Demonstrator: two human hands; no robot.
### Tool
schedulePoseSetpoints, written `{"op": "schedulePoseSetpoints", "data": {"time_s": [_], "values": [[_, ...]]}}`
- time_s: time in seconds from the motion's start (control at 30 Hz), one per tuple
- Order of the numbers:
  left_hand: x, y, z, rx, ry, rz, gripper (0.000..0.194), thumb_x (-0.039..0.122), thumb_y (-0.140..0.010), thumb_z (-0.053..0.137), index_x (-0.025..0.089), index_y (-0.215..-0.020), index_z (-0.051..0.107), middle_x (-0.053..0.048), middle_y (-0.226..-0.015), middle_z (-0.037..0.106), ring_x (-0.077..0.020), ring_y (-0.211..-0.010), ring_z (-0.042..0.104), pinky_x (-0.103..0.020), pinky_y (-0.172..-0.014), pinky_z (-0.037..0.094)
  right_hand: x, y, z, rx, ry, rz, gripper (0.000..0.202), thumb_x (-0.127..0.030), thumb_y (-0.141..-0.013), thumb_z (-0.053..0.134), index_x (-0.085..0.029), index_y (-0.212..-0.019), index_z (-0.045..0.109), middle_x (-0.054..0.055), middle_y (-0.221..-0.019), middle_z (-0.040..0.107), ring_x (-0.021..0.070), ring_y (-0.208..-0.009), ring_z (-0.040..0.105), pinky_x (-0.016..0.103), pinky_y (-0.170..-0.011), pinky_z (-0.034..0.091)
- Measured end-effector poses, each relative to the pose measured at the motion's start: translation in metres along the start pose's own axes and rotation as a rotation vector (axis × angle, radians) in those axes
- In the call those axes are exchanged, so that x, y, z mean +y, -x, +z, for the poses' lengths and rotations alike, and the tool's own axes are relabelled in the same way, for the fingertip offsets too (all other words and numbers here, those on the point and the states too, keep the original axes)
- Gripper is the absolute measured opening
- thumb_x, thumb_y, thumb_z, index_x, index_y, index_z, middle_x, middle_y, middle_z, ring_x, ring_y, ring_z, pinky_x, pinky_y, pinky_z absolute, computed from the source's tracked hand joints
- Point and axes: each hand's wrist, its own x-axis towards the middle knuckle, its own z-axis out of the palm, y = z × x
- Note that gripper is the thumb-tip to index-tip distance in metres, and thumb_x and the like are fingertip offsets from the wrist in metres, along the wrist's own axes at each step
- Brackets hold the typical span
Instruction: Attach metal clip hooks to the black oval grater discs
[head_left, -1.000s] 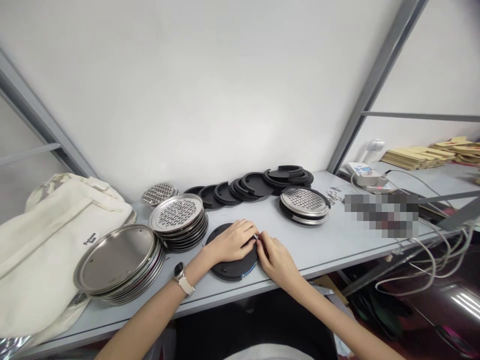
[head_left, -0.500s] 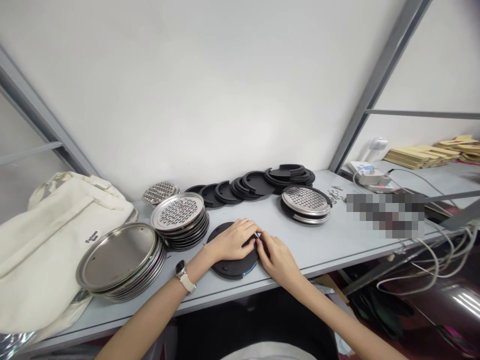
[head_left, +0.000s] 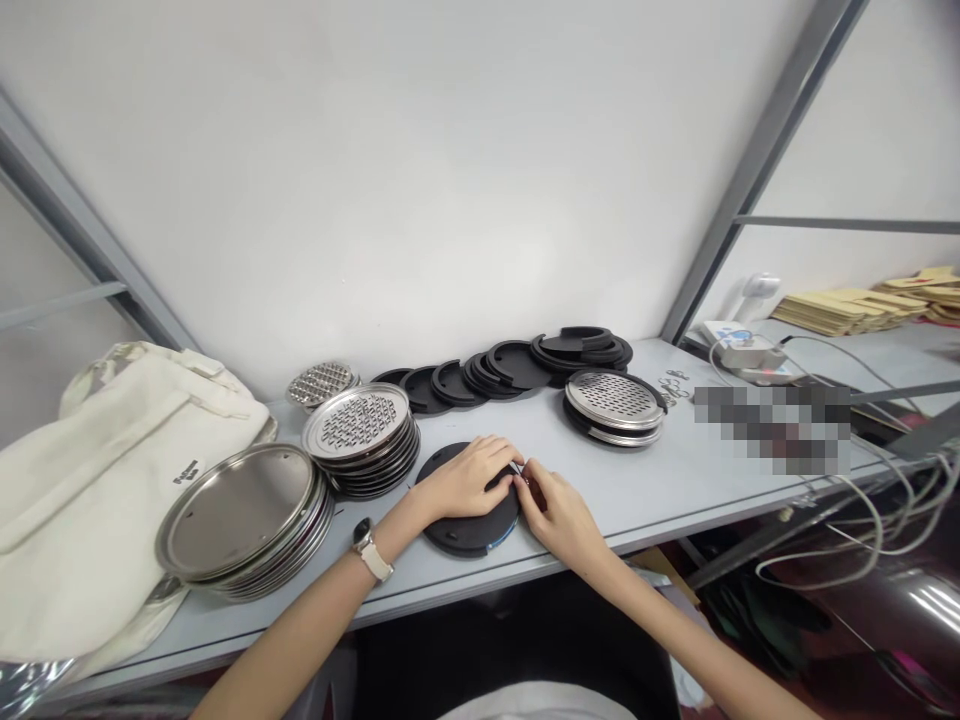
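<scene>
A black round disc point(head_left: 469, 535) lies on the table right in front of me, with small round knobs on its upper face and a bluish strip at its lower right rim. My left hand point(head_left: 472, 478) rests across it, thumb and fingers curled together over the right edge. At that same edge my right hand point(head_left: 555, 510) is closed in a pinch beside the left fingertips. A tiny shiny bit shows between the right fingers, too small to make out. Behind and to the right sits a stack of perforated metal grater discs and black rings point(head_left: 613, 405).
Stacked grater plates point(head_left: 360, 425) and smooth metal plates point(head_left: 236, 510) stand at the left, beside a cream bag point(head_left: 112, 460). Black round holders point(head_left: 517, 365) line the wall. Small metal clips point(head_left: 675, 385) and white cables point(head_left: 874, 510) are at the right.
The right fingers have shifted slightly at the disc's edge, and a tiny shiny bit now shows between them. The left hand stays on the disc.
</scene>
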Motion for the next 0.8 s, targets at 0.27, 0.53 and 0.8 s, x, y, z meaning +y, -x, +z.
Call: {"op": "schedulePoseSetpoints", "data": {"time_s": [0.27,0.53,0.8], "values": [[-0.0008,0.0004,0.0009,-0.035,0.012,-0.005,0.019,0.014,-0.091,0.044,0.018,-0.108,0.053,-0.007,-0.109,0.060,-0.0208,-0.105,0.053,-0.037,-0.098,0.036,-0.0050,0.0014,-0.0024,0.012,0.071,-0.074,0.016,-0.026,-0.095,0.037,-0.019,-0.088,0.049,0.003,-0.071,0.060,0.0187,-0.063,0.054,0.029,-0.061,0.039],[-0.0014,0.0016,0.0019,-0.035,-0.004,-0.012,0.018,0.015,-0.091,0.046,0.017,-0.108,0.052,-0.006,-0.108,0.060,-0.0199,-0.104,0.054,-0.036,-0.098,0.037,-0.0046,0.0019,-0.0014,0.035,0.095,-0.081,0.014,-0.024,-0.094,0.038,-0.019,-0.088,0.050,0.002,-0.070,0.059,0.0181,-0.062,0.054,0.028,-0.058,0.039],[-0.0004,0.0004,0.0010,-0.019,0.000,-0.006,0.025,0.014,-0.090,0.046,0.018,-0.114,0.050,-0.007,-0.115,0.058,-0.0214,-0.110,0.051,-0.037,-0.100,0.036,-0.0022,0.0012,0.0003,0.024,0.055,-0.040,0.014,-0.025,-0.094,0.039,-0.020,-0.087,0.049,0.002,-0.069,0.059,0.0185,-0.062,0.054,0.028,-0.059,0.039]]}}
